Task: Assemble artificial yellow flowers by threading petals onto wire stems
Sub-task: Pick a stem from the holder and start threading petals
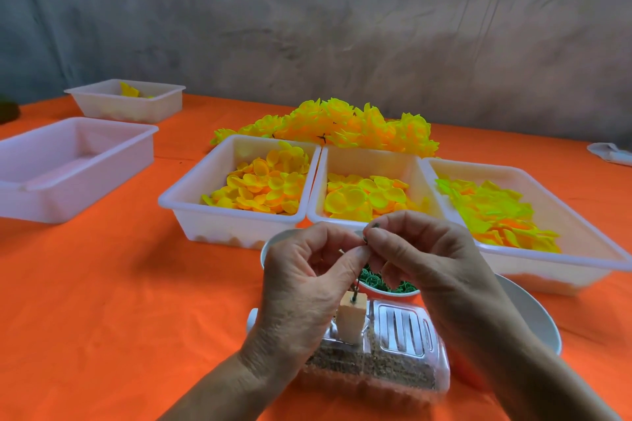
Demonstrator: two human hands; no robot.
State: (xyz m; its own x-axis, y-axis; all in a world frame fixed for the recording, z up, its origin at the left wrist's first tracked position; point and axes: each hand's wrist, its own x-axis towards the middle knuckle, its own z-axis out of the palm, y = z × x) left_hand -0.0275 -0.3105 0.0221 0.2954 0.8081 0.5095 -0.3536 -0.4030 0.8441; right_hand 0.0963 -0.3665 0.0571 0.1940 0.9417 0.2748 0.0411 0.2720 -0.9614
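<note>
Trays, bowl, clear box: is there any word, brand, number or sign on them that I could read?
None. The white trays, the bowl of green pieces, the clear box, the wooden block and the orange cloth show no print or label.

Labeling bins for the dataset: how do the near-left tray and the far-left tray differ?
The near-left tray looks empty; the far-left tray holds a few yellow petals. The near-left tray sits closer to the person and appears larger; the far-left tray sits behind it, toward the wall. Both are white, rectangular plastic trays on the orange tablecloth.
</note>
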